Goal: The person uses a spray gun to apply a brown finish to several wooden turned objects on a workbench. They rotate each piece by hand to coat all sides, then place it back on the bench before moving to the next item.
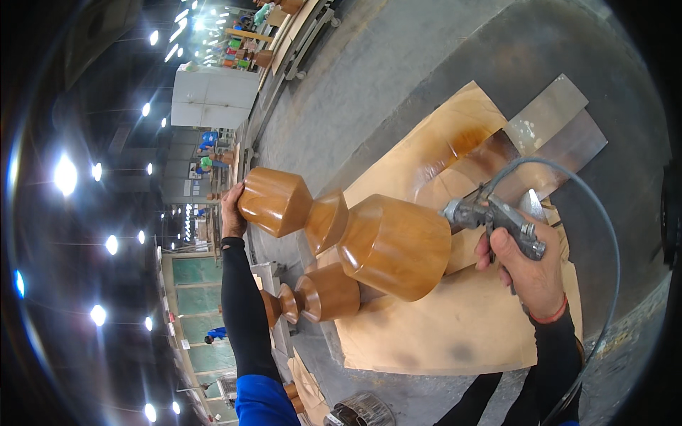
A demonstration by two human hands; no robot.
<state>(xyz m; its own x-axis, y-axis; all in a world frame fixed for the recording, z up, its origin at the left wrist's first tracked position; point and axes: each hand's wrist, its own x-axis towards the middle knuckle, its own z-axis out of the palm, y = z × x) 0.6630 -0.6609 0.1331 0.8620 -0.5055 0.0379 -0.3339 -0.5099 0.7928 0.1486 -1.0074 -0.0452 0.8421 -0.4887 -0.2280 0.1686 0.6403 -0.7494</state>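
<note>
A glossy orange-brown turned wooden pedestal, with wide faceted sections and a narrow waist, spans the middle of the head view. At its far left end, my left hand grips the edge; some of its fingers are hidden behind the wood. In my right hand is a metal spray gun, fingers wrapped round its handle. Its nozzle points left at the pedestal's wide end, very close to it in the picture. A grey hose loops from the gun down along my right forearm.
Brown paper sheets cover the floor beneath, with stained flat boards at the upper right. A second wooden pedestal is just behind the first. A clear tub sits at the bottom. Workbenches and people in blue are farther off.
</note>
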